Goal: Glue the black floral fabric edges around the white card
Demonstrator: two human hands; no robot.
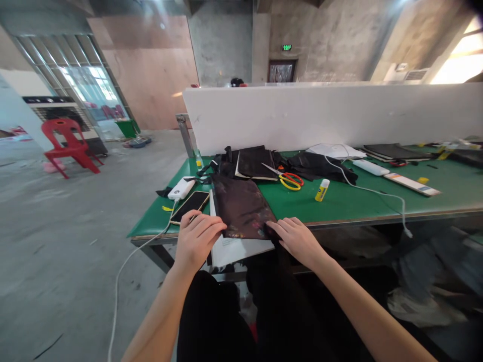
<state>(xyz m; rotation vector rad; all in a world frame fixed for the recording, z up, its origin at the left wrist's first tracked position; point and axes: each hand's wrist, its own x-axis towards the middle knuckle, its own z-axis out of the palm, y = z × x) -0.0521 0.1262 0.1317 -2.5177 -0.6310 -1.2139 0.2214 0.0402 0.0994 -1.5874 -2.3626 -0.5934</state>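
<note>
A dark brown-black cloth point(243, 203) with small coloured patches near its front edge lies over a white sheet or booklet point(241, 251) that juts past the table's front edge. My left hand point(199, 234) pinches the cloth's near left corner. At its near right corner, my right hand point(294, 239) also has its fingers closed on the cloth. Just behind my left hand rests a phone point(191, 206), with a white power bank point(181, 188) beyond it. Scissors point(289, 180) with red and yellow handles and a yellow-white glue stick point(322, 190) are on the tabletop behind my right hand.
The green table point(381, 203) is backed by a white partition point(324, 118). A black-covered book point(256, 162) and black cloth scraps point(320, 166) lie toward the back. One white cable point(121, 271) hangs off the left side. A red chair point(71, 146) stands on the floor.
</note>
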